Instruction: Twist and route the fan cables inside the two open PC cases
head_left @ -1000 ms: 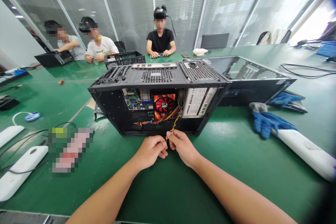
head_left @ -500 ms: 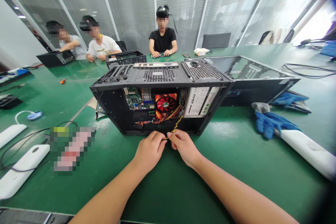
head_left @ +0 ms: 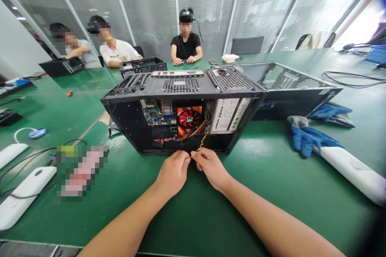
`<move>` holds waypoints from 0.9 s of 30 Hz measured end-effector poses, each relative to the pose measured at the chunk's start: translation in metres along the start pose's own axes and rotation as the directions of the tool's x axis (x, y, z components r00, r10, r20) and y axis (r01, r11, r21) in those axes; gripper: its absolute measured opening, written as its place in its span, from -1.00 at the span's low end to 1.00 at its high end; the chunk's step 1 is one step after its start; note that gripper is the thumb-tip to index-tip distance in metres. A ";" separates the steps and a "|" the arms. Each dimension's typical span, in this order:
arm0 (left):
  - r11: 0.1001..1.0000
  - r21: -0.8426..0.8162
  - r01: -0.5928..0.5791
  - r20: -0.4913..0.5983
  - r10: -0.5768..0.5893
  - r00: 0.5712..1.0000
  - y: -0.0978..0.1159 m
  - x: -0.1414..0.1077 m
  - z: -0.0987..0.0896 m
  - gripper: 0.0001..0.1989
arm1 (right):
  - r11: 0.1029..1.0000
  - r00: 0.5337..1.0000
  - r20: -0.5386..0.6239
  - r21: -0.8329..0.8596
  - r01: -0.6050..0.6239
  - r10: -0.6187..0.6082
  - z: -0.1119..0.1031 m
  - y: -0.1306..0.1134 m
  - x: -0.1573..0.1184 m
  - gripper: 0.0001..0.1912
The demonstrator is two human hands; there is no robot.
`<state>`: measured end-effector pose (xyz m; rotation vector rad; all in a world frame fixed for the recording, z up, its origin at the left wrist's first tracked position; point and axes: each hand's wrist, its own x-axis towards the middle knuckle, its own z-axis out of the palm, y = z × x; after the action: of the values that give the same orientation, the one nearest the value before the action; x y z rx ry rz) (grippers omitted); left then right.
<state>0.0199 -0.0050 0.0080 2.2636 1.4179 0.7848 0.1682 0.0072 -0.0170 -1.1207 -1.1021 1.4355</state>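
An open computer case (head_left: 187, 92) lies on the green table in front of me, its open side facing me. Inside are a motherboard (head_left: 154, 112), a red fan (head_left: 189, 119) and a white-labelled power supply (head_left: 226, 115). A twisted yellow-and-black cable (head_left: 204, 140) comes out of the case near the power supply. My left hand (head_left: 175, 170) pinches this cable at the lower front edge of the case. Close beside it, my right hand (head_left: 209, 168) pinches the same cable. The cable's end is hidden by my fingers. More coloured wires (head_left: 181, 138) run along inside the case.
Blue gloves (head_left: 313, 140) and a white power strip (head_left: 352, 168) lie at right. Another dark case part (head_left: 295, 102) stands behind them. White power strips (head_left: 27, 192) with black cables and a blurred packet (head_left: 81, 172) lie at left. Several people sit across the table.
The view has shifted very slightly. Both hands keep their pinch on the cable, nearly unmoved. At the far left, a seated person's hands have dropped from view behind a case.
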 end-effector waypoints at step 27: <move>0.999 -0.043 0.020 0.004 -0.020 1.000 0.003 0.001 0.002 -0.82 | 1.000 1.000 0.002 0.002 -0.009 0.009 0.001 -0.004 -0.001 -0.55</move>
<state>0.0232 -0.0053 0.0083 2.2141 1.4062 0.7965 0.1684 0.0067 -0.0130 -1.1240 -1.0982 1.4445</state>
